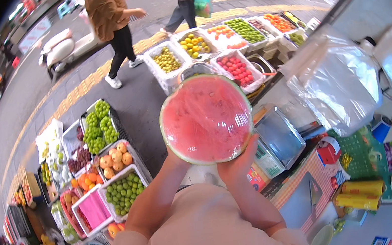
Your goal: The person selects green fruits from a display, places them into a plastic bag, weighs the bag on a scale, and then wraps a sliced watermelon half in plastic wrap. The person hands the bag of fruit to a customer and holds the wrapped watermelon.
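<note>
A halved watermelon (pixel 205 119) is held up in front of me, its red cut face turned upward toward me. Clear cling film covers that face and shines with creases. My left hand (pixel 177 159) grips the lower left of the rind, its fingers mostly hidden beneath the melon. At the lower right, my right hand (pixel 242 158) clasps the rind, with the thumb side showing along the edge. Close to the right hand is a weighing scale (pixel 280 136) with a metal tray and a keypad.
Crates of green grapes (pixel 99 127) and green fruit (pixel 124 194) stand at left. Ahead are boxes of red fruit (pixel 236 70) and limes (pixel 246 31). A knife (pixel 312 196) lies on the right counter near yellow rolls (pixel 361 194). Plastic bags (pixel 334 79) hang there. A person (pixel 113 28) walks past.
</note>
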`<state>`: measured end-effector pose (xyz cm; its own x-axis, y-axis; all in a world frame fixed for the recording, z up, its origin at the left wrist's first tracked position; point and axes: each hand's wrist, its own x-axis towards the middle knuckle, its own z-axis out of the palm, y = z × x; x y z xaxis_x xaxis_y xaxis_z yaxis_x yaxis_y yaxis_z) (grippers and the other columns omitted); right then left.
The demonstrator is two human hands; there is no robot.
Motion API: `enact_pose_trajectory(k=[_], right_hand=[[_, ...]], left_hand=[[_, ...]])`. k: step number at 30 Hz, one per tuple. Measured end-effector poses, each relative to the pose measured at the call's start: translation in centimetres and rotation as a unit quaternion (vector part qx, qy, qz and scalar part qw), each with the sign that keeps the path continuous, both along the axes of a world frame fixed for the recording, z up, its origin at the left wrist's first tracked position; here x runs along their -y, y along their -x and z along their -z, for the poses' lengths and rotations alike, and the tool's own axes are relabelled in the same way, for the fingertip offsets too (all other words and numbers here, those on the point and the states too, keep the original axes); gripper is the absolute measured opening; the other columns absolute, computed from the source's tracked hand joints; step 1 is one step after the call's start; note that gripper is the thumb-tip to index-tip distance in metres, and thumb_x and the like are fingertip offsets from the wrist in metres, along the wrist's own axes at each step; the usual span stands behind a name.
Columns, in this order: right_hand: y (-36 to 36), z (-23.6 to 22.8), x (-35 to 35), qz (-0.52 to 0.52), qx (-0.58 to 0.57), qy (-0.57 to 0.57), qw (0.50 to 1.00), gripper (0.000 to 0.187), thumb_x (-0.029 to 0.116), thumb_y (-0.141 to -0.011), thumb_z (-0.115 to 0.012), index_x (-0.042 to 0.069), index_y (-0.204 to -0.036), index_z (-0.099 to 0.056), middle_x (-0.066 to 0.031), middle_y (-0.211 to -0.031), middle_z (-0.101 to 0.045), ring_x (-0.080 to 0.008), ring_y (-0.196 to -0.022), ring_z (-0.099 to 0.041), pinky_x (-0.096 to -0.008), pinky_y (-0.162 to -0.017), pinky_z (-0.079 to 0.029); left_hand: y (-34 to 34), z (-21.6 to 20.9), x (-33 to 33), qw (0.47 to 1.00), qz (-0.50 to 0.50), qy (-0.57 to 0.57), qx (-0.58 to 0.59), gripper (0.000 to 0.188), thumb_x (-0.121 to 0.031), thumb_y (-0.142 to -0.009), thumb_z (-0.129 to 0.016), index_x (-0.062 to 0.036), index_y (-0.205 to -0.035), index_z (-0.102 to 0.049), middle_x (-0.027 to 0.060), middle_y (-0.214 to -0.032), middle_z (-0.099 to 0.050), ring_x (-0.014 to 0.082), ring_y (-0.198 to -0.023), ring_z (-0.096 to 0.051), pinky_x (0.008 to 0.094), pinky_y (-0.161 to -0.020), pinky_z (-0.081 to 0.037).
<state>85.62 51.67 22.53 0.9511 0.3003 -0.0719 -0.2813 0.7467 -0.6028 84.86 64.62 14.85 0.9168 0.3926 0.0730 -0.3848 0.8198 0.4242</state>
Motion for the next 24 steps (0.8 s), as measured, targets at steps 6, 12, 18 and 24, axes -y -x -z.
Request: enact_pose_trajectory(k=[6,12,18,24], right_hand=[[-3.8,0.6,6.0,-0.018,-0.080,-0.116,0.990,0.065,0.055,-0.088,-0.036,0.005,-0.130,-0.038,-0.0119,-0.129,-0.045,-0.0277,-0.119,-0.044,-0.0439,-0.099,-0.035],[-2.5,8.1,16.8,0.096,-0.125,-0.160,0.974,0.062,0.051,-0.089,-0.038,0.003,-0.128,-0.041,-0.0147,-0.125,-0.049,-0.0289,-0.116,-0.047,-0.0443,-0.098,-0.037],[5.1,18.4,34.0,0.327,-0.153,-0.024,0.932,0.048,0.038,-0.089,-0.045,0.003,-0.122,-0.046,-0.0153,-0.118,-0.053,-0.0283,-0.109,-0.052,-0.0419,-0.093,-0.043],[12.0,21.6,45.3,0.411,-0.157,0.020,0.898,0.042,0.030,-0.090,-0.046,0.001,-0.120,-0.047,-0.0143,-0.119,-0.054,-0.0276,-0.109,-0.052,-0.0421,-0.094,-0.042]], left_hand=[[-1.1,-3.3,5.0,0.991,0.057,-0.078,-0.094,0.049,-0.040,-0.095,-0.031,-0.0077,-0.131,-0.037,0.0103,-0.130,-0.043,0.0237,-0.119,-0.042,0.0380,-0.099,-0.036],[-2.2,-0.9,10.0,0.881,0.102,-0.448,-0.112,0.049,-0.036,-0.096,-0.034,-0.0030,-0.132,-0.034,0.0131,-0.128,-0.045,0.0218,-0.120,-0.042,0.0349,-0.099,-0.034],[-1.3,2.2,11.1,0.779,0.288,-0.507,-0.230,0.039,-0.031,-0.093,-0.045,-0.0007,-0.118,-0.051,0.0094,-0.103,-0.060,0.0160,-0.098,-0.056,0.0304,-0.085,-0.043],[-8.0,2.5,14.7,0.678,0.269,-0.655,-0.199,0.021,-0.017,-0.083,-0.060,0.0018,-0.090,-0.064,0.0066,-0.072,-0.063,0.0099,-0.063,-0.061,0.0228,-0.058,-0.047]])
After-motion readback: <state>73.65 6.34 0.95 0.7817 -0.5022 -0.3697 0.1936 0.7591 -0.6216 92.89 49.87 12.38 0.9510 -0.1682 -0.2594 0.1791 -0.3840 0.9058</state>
